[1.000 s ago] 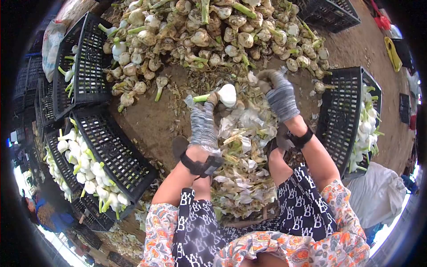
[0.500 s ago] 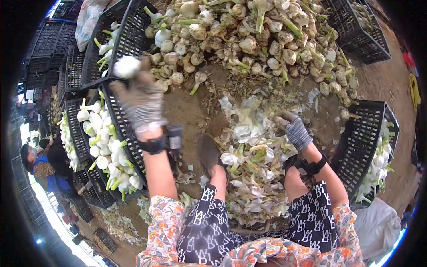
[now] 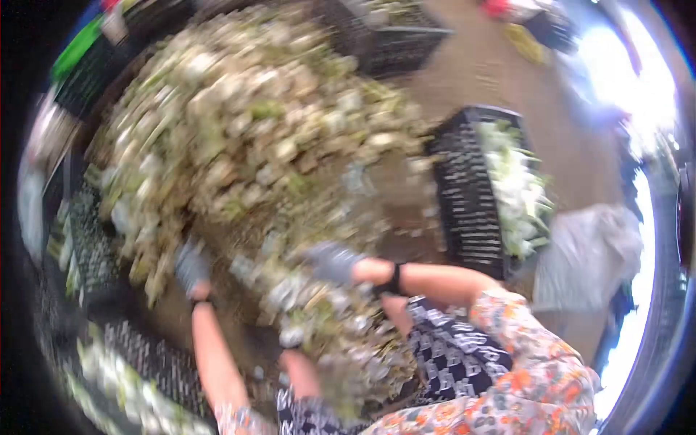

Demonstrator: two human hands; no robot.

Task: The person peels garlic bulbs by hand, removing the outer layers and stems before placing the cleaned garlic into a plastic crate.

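The view is smeared by motion. My left hand point(image 3: 192, 267), in a grey glove, reaches down at the near left edge of a big pile of garlic bulbs point(image 3: 225, 138). Its fingers blur into the dirty bulbs, so I cannot make out whether it grips one. Over a heap of loose garlic skins and leaves point(image 3: 319, 308) is my right hand point(image 3: 333, 262), gloved too and pointing left. Its fingertips are blurred, and nothing shows clearly in them.
A black plastic crate point(image 3: 471, 192) of white garlic with green stems stands at right, beside a pale plastic sack point(image 3: 591, 257). Another crate point(image 3: 156, 362) of garlic is at lower left. A further dark crate point(image 3: 402, 47) stands behind the pile.
The view has swung to the right. My left hand, earlier raised by the left crates with a white garlic bulb at its fingers, is now down at the pile; that bulb no longer shows.
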